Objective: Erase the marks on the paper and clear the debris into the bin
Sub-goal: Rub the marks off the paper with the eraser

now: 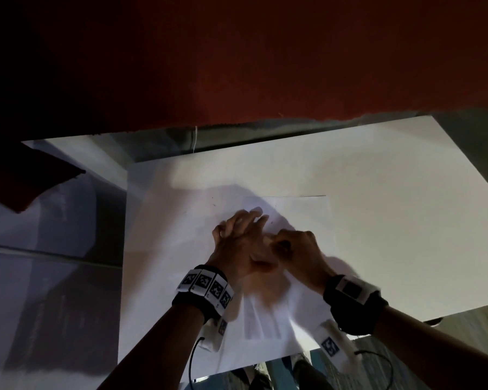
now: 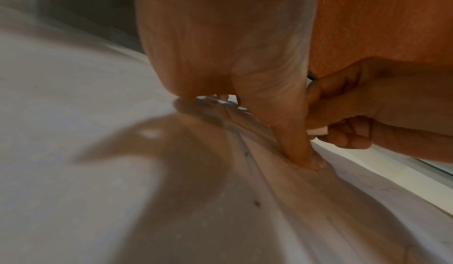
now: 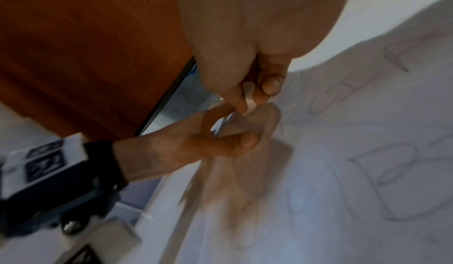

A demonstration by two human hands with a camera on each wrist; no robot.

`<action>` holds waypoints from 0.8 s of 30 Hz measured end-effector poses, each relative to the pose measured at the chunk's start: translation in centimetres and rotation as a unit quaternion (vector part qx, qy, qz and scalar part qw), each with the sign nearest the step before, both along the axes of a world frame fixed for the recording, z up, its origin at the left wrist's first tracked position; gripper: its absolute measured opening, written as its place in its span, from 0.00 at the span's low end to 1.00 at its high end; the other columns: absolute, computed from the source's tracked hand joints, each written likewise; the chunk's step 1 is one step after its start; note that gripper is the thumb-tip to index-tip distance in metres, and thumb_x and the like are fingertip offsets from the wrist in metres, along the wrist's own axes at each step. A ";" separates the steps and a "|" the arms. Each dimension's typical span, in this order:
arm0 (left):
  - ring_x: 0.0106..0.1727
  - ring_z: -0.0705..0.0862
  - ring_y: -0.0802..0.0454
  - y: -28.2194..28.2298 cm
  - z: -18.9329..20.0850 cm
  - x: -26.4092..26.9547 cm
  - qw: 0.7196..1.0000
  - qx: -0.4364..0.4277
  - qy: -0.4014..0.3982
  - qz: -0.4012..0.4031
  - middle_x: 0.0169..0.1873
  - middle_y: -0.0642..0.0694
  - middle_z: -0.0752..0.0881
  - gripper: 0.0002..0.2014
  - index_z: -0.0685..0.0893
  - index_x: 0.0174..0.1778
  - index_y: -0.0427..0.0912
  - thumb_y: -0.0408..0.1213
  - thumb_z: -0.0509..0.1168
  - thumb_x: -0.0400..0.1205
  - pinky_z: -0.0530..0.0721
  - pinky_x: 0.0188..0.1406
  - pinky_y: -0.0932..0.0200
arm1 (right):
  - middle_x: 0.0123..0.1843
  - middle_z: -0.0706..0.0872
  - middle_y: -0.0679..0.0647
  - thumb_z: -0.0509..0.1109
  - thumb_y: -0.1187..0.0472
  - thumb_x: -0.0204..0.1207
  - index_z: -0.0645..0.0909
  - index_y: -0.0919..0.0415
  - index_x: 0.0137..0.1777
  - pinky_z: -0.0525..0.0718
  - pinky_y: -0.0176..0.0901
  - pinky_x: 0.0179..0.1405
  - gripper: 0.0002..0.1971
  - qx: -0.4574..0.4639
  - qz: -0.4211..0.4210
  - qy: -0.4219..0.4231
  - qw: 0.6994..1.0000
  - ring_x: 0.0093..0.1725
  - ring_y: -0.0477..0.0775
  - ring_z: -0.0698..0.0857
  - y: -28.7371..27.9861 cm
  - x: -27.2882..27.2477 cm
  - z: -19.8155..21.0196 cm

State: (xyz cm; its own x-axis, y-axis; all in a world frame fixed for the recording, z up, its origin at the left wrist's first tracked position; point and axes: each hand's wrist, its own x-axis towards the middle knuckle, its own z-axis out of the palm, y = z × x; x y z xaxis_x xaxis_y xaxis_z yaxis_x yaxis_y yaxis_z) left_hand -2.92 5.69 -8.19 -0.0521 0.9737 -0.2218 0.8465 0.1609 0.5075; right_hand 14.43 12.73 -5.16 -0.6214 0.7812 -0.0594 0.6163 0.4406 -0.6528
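Observation:
A white sheet of paper lies on the white table; pencil letters show on it in the right wrist view. My left hand presses flat on the paper with fingers spread, thumb tip down on the sheet. Just to its right, my right hand pinches a small white eraser between thumb and fingers, its end against the paper. The eraser also shows in the left wrist view. A few dark crumbs lie on the sheet.
A red cloth or wall hangs behind the table. A dark red object sits at the left over a pale surface. The table's near edge is close to my body. No bin shows in any view.

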 end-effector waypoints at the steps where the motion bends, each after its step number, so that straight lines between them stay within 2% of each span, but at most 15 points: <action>1: 0.89 0.37 0.59 0.1 0.0 0.0 1.000 0.001 0.012 -0.005 0.88 0.69 0.39 0.57 0.50 0.90 0.65 0.69 0.76 0.70 0.45 0.82 0.49 | 0.28 0.82 0.47 0.68 0.61 0.75 0.81 0.55 0.32 0.74 0.39 0.31 0.10 -0.004 0.000 -0.005 1.000 0.27 0.47 0.78 0.5 0.2 0.0; 5: 0.89 0.38 0.59 0.1 -0.4 -0.1 1.000 0.003 0.030 -0.007 0.87 0.70 0.39 0.58 0.49 0.90 0.66 0.71 0.75 0.68 0.45 0.77 0.53 | 0.26 0.80 0.48 0.69 0.64 0.75 0.78 0.56 0.28 0.69 0.31 0.28 0.13 -0.003 -0.064 0.014 0.998 0.27 0.53 0.77 2.4 0.5 0.0; 9: 0.89 0.38 0.59 0.1 -0.4 0.0 1.000 0.006 0.025 -0.003 0.87 0.70 0.39 0.58 0.50 0.90 0.65 0.70 0.76 0.68 0.44 0.76 0.56 | 0.26 0.80 0.48 0.71 0.62 0.75 0.80 0.57 0.32 0.76 0.45 0.31 0.10 -0.015 0.023 0.009 1.000 0.27 0.50 0.78 -0.2 0.4 0.3; 13: 0.89 0.39 0.59 0.0 -0.5 -0.1 1.000 0.012 0.021 0.000 0.87 0.71 0.39 0.59 0.49 0.89 0.67 0.71 0.76 0.67 0.43 0.76 0.56 | 0.29 0.84 0.50 0.70 0.62 0.76 0.84 0.57 0.33 0.77 0.45 0.32 0.10 0.008 -0.045 0.012 0.999 0.29 0.54 0.81 2.9 0.3 0.2; 17: 0.89 0.39 0.59 0.1 -0.7 -0.2 1.000 0.013 0.003 0.008 0.88 0.69 0.40 0.60 0.48 0.90 0.64 0.70 0.77 0.67 0.46 0.81 0.52 | 0.27 0.80 0.47 0.71 0.63 0.74 0.80 0.55 0.32 0.71 0.39 0.30 0.10 -0.008 0.026 0.017 0.999 0.27 0.46 0.77 0.1 -0.2 0.3; 21: 0.88 0.39 0.59 0.0 -0.3 -0.1 1.000 0.010 0.016 -0.001 0.87 0.67 0.41 0.60 0.47 0.90 0.63 0.71 0.76 0.67 0.47 0.78 0.53 | 0.31 0.80 0.47 0.69 0.62 0.77 0.82 0.56 0.33 0.68 0.37 0.31 0.11 0.014 -0.040 0.012 0.999 0.29 0.50 0.78 2.8 0.0 0.3; 24: 0.89 0.39 0.60 -0.1 -0.2 -0.1 1.000 0.019 -0.003 0.011 0.88 0.68 0.42 0.59 0.49 0.90 0.64 0.68 0.77 0.68 0.48 0.81 0.50 | 0.28 0.81 0.47 0.71 0.64 0.76 0.80 0.56 0.32 0.69 0.35 0.30 0.11 -0.004 0.016 0.046 0.999 0.27 0.42 0.75 0.1 -0.7 0.5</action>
